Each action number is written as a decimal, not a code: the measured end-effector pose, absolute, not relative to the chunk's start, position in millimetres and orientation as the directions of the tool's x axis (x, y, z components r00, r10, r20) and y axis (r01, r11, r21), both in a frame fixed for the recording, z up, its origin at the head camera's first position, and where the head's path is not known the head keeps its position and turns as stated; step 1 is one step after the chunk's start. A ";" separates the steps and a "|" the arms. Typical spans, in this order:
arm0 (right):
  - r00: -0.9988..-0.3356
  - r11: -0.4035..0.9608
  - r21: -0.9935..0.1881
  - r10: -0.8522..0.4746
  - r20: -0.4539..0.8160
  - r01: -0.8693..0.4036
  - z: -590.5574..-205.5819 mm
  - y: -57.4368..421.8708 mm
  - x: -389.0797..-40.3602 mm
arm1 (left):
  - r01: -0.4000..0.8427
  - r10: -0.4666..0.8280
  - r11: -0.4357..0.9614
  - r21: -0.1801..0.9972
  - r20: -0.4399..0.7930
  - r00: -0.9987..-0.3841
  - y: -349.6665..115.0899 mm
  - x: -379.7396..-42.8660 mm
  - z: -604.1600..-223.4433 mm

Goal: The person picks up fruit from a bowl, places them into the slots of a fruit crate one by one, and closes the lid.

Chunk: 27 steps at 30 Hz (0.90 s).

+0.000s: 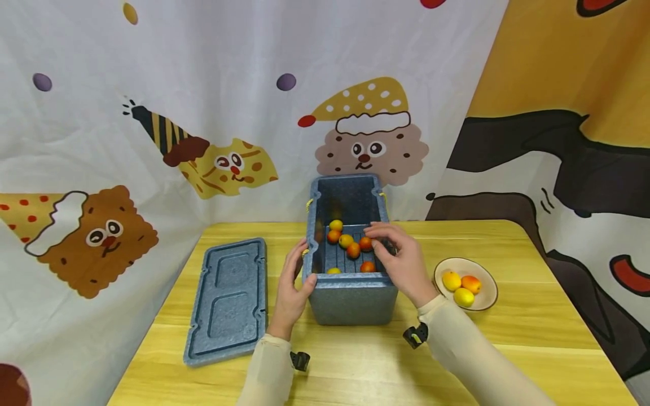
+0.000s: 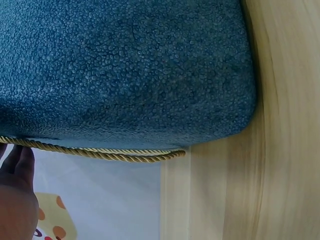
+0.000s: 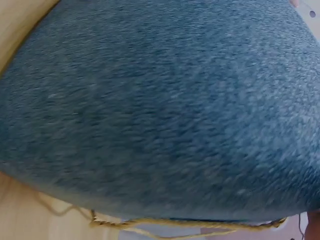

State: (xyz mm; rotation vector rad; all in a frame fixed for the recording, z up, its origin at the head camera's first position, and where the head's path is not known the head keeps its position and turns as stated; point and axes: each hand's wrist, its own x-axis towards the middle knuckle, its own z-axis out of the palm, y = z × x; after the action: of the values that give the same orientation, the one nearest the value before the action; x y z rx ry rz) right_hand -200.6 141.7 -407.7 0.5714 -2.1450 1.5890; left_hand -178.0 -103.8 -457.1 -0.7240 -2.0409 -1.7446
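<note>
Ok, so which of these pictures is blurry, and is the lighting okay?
Right wrist: the box wall is smeared into streaks, probably motion blur; left wrist: its pebbled texture is crisp, but the fingers at the left edge look dark; head: the fruits are clear and evenly lit, with a soft shadow on the table near the right sleeve.

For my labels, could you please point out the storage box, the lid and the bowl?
Storage box [image 1: 352, 306], head view, front wall.
Lid [image 1: 231, 291], head view, near middle.
Bowl [image 1: 488, 288], head view, bare inner wall.
</note>
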 end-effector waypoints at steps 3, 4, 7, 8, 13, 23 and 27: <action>-0.809 0.257 -0.782 0.002 0.587 -0.567 -399.1 145.6 -191.4 | 0.586 0.147 0.112 0.803 0.570 -0.808 -104.9 -178.0 -456.6; -0.810 0.251 -0.789 0.032 0.585 -0.560 -396.4 148.0 -188.7 | 0.583 0.146 0.112 0.805 0.567 -0.811 -105.2 -177.8 -456.7; -0.834 0.234 -0.832 0.120 0.539 -0.503 -393.6 160.7 -185.0 | 0.577 0.147 0.103 0.811 0.561 -0.815 -105.7 -177.1 -457.4; -0.843 0.232 -0.846 0.143 0.518 -0.481 -397.8 167.5 -187.0 | 0.579 0.148 0.099 0.809 0.563 -0.813 -105.7 -177.1 -457.8; -0.886 0.287 -0.899 0.236 0.400 -0.329 -424.6 207.7 -192.1 | 0.583 0.160 0.079 0.809 0.567 -0.808 -104.2 -178.0 -458.4; -0.896 0.385 -0.918 0.367 0.250 -0.099 -459.4 272.2 -172.1 | 0.589 0.145 0.068 0.805 0.576 -0.804 -104.9 -178.0 -459.1; -0.893 0.409 -0.910 0.382 0.240 -0.070 -465.3 282.7 -168.3 | 0.595 0.153 0.067 0.801 0.581 -0.799 -104.9 -179.3 -461.6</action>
State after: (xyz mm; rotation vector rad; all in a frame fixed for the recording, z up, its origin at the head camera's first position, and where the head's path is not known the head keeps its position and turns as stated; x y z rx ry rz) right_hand -168.3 282.7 -465.3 -0.2661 -2.2570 1.4874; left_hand -179.3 -104.9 -461.6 -0.7472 -2.0088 -1.7844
